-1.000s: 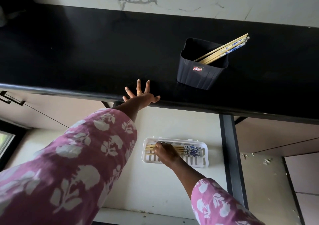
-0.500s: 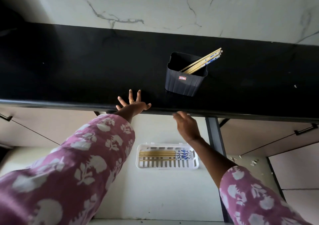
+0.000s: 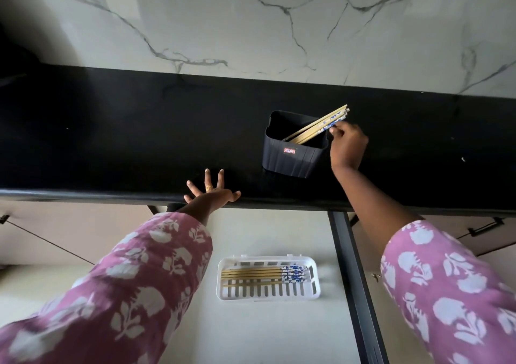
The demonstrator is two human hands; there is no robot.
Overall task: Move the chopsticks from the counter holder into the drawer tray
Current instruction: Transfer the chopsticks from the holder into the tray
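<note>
A black holder (image 3: 290, 158) stands on the black counter (image 3: 111, 140). Several bamboo chopsticks with blue-patterned ends (image 3: 315, 125) lean out of it to the right. My right hand (image 3: 347, 144) is at their upper ends, fingertips pinching one. My left hand (image 3: 210, 193) rests on the counter's front edge with its fingers spread. Below, in the open drawer (image 3: 265, 333), a white slotted tray (image 3: 314, 294) holds several chopsticks (image 3: 262, 274) lying side by side.
A marble wall (image 3: 251, 23) rises behind the counter. A dark drawer rail (image 3: 351, 285) runs down to the right of the tray. Closed cabinet fronts with black handles (image 3: 487, 227) flank the drawer.
My right hand has risen from the tray in the drawer, past the counter edge, up to the chopsticks in the holder. My left hand has stayed on the counter edge.
</note>
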